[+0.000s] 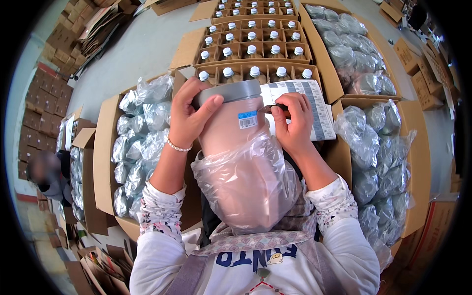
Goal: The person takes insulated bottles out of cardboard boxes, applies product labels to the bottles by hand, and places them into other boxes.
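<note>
A large pinkish plastic jar with a grey lid is tilted in front of my chest. My left hand grips it at the lid, thumb on the rim. A clear plastic bag covers its lower part. On the jar's side sits a small blue and white barcode sticker. My right hand pinches a small dark pointed tool, perhaps a knife or tweezers, its tip at the jar wall beside the sticker. Behind that hand lies a printed sheet of labels.
Divided cartons of white-capped bottles stand ahead. Open cartons of plastic-wrapped jars flank me at left and right, with another carton at front right. A person is at far left. Flattened cardboard is stacked behind.
</note>
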Tool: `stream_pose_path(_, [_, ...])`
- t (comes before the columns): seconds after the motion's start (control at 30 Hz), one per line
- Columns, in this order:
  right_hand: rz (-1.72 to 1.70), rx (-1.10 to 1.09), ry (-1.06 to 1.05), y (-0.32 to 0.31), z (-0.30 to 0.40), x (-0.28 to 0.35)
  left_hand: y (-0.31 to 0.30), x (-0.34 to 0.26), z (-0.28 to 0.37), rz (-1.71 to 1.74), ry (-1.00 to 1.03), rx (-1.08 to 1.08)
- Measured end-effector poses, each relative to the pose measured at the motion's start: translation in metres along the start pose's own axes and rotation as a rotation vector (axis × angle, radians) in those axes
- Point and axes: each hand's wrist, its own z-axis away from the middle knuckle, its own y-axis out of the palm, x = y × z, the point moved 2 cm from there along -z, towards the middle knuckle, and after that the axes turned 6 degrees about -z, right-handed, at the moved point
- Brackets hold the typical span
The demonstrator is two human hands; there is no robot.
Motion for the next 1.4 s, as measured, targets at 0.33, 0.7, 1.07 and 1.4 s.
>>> stream_pose_path(0.33, [-0.148,0.146,-0.057,-0.001,-0.009,0.005,0.005,0.004,-0.002,0.024,-0.025,-0.028])
stream_pose_path(0.7, [-0.11,0.094,-0.002,-0.01,-0.017,-0.007,0.003,0.006,0.0,-0.017,0.001,0.001])
stream_pose_path(1.07, [-0.205,0.111,0.228,0.003,-0.006,0.002,0.005,0.013,-0.003,0.031,-0.005,-0.054])
stream_pose_path(1.4, [-0.162,0.138,0.215,-0.001,-0.011,0.021,0.017,0.02,-0.01,0.041,-0.045,-0.024])
